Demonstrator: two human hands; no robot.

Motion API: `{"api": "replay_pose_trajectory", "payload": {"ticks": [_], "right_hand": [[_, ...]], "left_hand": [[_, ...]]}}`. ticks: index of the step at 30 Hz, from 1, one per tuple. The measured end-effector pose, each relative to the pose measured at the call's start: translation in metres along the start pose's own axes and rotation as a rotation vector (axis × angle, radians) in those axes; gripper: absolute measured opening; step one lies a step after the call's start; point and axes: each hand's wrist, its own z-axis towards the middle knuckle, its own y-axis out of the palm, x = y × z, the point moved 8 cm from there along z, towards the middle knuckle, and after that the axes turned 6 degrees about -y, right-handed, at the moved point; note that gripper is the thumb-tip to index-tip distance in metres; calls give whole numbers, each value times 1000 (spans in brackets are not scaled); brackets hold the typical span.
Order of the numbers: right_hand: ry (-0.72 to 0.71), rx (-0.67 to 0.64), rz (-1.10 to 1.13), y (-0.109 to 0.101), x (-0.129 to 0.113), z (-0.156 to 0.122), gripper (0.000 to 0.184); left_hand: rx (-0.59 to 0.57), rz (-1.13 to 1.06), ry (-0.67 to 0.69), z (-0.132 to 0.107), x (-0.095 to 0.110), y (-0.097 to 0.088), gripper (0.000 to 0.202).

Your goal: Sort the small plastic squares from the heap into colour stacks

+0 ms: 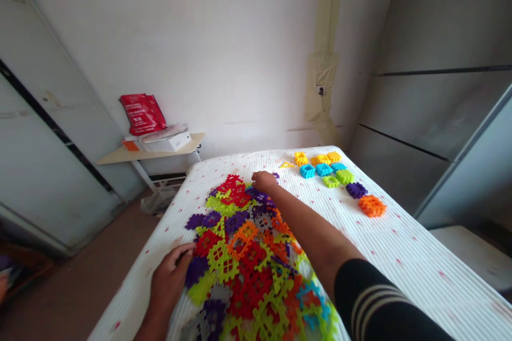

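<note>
A heap of interlocking plastic building tiles (pixel 252 272) in red, purple, lime, orange, grey and blue lies across the near part of the white bed cover (pixel 312 208). My left hand (pixel 170 277) rests at the heap's left edge, loosely curved, a gap between thumb and forefinger. Its fingertips are beside a purple tile (pixel 197 270) and a red tile (pixel 207 243); I cannot tell whether they touch. At the heap's far end, my right hand (pixel 264 181) is closed with fingers bent down. What it grips, if anything, is hidden. A small purple piece (pixel 276 176) shows just beyond it.
Tiles are grouped by colour at the far right: yellow (pixel 320 160), blue (pixel 323 170), lime (pixel 344 176), purple (pixel 356 190) and orange (pixel 372 205). A yellow triangular piece (pixel 287 165) lies left of them. A small table (pixel 120 155) with a red bag (pixel 142 114) stands back left.
</note>
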Motion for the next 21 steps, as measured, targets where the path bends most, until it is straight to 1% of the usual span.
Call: {"api": "replay_pose_trajectory", "payload": {"ticks": [4,10,16,21], "right_hand": [[88,-77,-21,15,-6,12,37],[159,-140,-3,28,-11,19,43],[220,-146,39,30,-6,19,52],[220,-117,78,25,2,19,53]], "left_hand": [[-3,9,17,0,1,1,39],[-1,25,41,3,-3,2,36],[-14,53,17,2,-3,2,38],[-13,53,29,2,-2,2,38]]}}
